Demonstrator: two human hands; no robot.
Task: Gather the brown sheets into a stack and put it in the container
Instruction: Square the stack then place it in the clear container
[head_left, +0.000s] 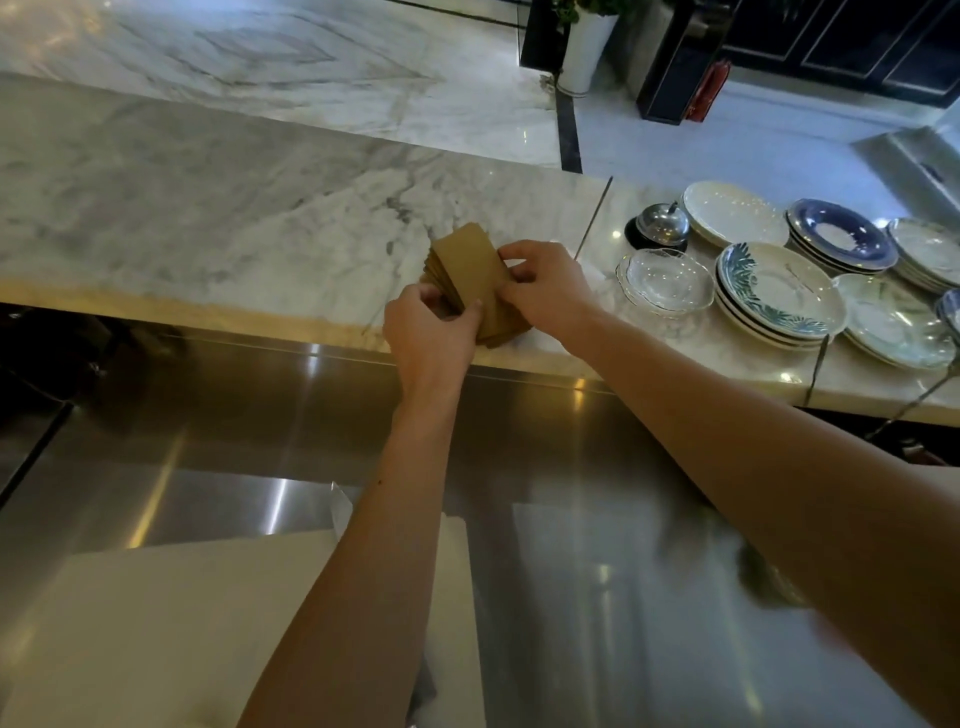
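Note:
A stack of brown sheets (470, 267) rests near the front edge of the marble counter (208, 208), its layers fanned slightly at the left side. My left hand (428, 332) grips the stack's near left corner, fingers curled on the edges. My right hand (545, 286) pinches the stack's right side with thumb and fingers. A pale cardboard box (156, 623) with raised flaps sits below on the steel surface, at the lower left; its inside is hidden.
Right of the hands stand a glass dish (665, 283), a metal call bell (662, 226) and several stacks of patterned plates (779, 293). A steel worktop (571, 519) lies below the counter. Beyond the counter is marble floor, with a white planter (587, 49).

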